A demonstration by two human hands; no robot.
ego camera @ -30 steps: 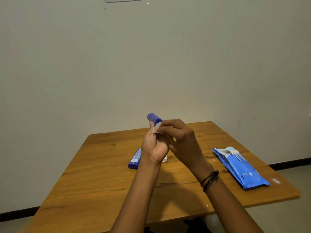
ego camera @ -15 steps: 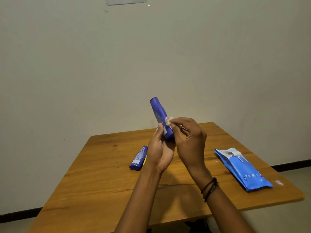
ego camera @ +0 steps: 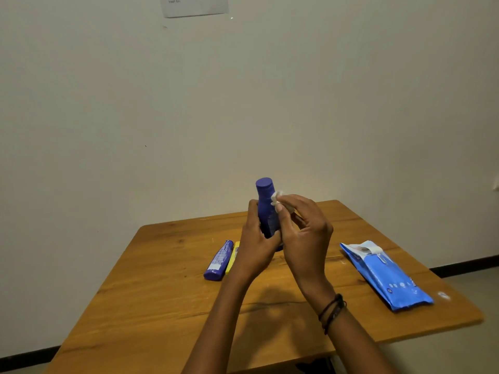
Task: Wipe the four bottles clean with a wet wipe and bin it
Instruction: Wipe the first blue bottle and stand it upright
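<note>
The left hand (ego camera: pixel 256 244) is wrapped around the lower body of a blue bottle (ego camera: pixel 266 203), holding it upright, cap uppermost, in the air above the middle of the worktop (ego camera: pixel 162 306). The right hand (ego camera: pixel 305 233) is closed on a bunched white wet wipe (ego camera: pixel 276 198), pinched between thumb and fingertips and pressed against the bottle's shoulder just below the cap. The two hands sit close together, touching around the bottle. The step in hand looks to be the wiping of this bottle, with the wipe working near its top. Beyond the hands, a second blue bottle (ego camera: pixel 218 261) lies on its side toward the worktop's left edge, and a yellow bottle (ego camera: pixel 232 257) lies just beside it, partly hidden behind the left hand; a fourth bottle cannot be made out. A blue wipe pack (ego camera: pixel 386 276) lies near the right edge with its flap open. No bin is in view. The next move probably calls for turning the held bottle so the wipe reaches the unwiped sides, then setting it down and picking up one from the left.
</note>
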